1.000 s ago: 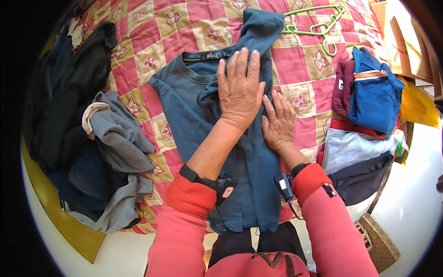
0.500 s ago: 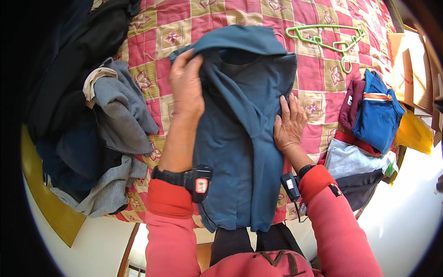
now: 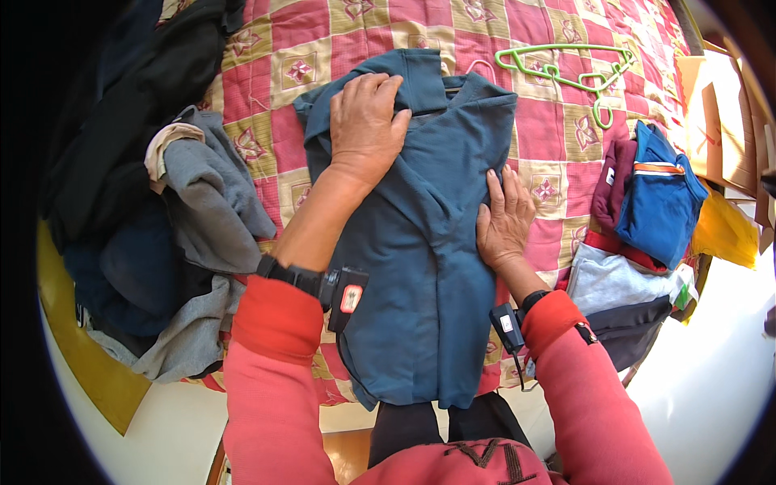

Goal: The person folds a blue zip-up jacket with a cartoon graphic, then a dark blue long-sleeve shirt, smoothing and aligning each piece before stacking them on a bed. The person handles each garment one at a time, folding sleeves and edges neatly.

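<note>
Having a teal shirt (image 3: 404,259) lying lengthwise on the checked quilt (image 3: 541,129), hem (image 3: 404,392) toward the body, between dark clothes (image 3: 113,178) and a grey garment (image 3: 222,186) on the left and a folded blue garment (image 3: 663,206) on the right. Holding the two hands apart, neither clamping cloth: resting the left hand (image 3: 366,125) palm-down on the folded-over layer at the shirt's top, probably a sleeve (image 3: 420,89); laying the right hand (image 3: 505,214) flat along the right edge, fingers slightly spread. Seeing a green hanger (image 3: 578,48) just beyond the top right corner. Judging by the loose creases, probably handling light, soft, limp cloth, hardly slippery or fragile, likely wrinkling under a dragging palm. Probably gripping best at the edges: pinching the sleeve near its end, or taking shoulder and hem together, supporting the middle against sagging.
</note>
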Demonstrator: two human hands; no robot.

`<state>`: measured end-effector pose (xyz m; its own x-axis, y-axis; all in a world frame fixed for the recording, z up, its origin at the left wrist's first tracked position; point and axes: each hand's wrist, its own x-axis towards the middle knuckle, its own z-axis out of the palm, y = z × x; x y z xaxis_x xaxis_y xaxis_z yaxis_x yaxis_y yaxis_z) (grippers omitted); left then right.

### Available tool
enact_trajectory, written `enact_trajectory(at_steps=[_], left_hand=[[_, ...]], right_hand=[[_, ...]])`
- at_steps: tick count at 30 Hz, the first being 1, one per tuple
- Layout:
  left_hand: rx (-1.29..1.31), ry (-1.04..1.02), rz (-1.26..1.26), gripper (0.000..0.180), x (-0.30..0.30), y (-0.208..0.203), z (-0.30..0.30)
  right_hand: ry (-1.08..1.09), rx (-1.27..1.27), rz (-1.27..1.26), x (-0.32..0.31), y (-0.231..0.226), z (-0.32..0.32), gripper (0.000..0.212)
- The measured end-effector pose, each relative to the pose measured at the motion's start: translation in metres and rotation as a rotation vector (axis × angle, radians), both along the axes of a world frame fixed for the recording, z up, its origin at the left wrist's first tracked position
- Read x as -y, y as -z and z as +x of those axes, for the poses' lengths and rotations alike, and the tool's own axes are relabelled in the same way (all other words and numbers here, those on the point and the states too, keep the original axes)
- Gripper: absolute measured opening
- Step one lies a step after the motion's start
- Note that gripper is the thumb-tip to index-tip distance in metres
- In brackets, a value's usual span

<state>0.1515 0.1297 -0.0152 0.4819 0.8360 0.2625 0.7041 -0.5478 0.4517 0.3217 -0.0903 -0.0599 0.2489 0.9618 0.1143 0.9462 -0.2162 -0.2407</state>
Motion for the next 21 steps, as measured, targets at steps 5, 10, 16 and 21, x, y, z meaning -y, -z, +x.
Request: enact_trajectory(at_steps=[5, 10, 16, 21], left_hand=[[-0.046, -0.081, 0.071, 0.035, -0.018, 0.029, 0.011], [0.780, -0.304, -0.394, 0.020, -0.037, 0.016, -0.020], [1.691, -0.572, -0.780, 0.027, -0.014, -0.041, -0.143], [1.767, -0.342, -1.008, 0.038, 0.069, -0.088, -0.219]], right_hand=[[0.002, -0.003, -0.006, 0.001, 0.001, 0.001, 0.065], [0.011, -0.007, -0.012, 0.001, 0.000, -0.001, 0.065], [0.011, 0.009, -0.015, 0.001, 0.002, 0.000, 0.064], [0.004, 0.014, -0.007, 0.001, 0.003, 0.001, 0.064]])
